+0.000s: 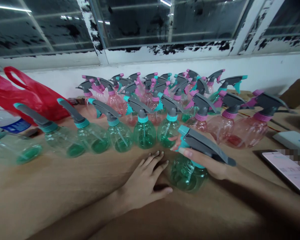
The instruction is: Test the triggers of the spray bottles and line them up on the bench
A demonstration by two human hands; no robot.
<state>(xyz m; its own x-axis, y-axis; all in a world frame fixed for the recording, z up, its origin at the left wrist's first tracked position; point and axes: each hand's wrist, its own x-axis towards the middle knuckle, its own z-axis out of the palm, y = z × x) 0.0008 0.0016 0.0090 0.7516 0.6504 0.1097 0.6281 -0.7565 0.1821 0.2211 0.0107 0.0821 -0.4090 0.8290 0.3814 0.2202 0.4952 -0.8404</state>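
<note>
My right hand (212,163) grips a green spray bottle (186,173) round the neck under its grey and teal trigger head, with fingers at the trigger. The bottle is clear green plastic and leans a little. Beside it, my left hand (147,178) lies flat on the wooden table (72,193), fingers spread, holding nothing. Just beyond my hands, a row of green spray bottles (145,133) with teal collars runs to the left. Pink spray bottles (252,130) with pink collars stand to the right of that row.
More pink and green spray bottles (116,101) crowd behind the front row. At the left are a red plastic bag (40,93) and a clear bottle with a blue label (15,126). A phone (287,170), a white device (292,139) and a cardboard box (297,93) lie right.
</note>
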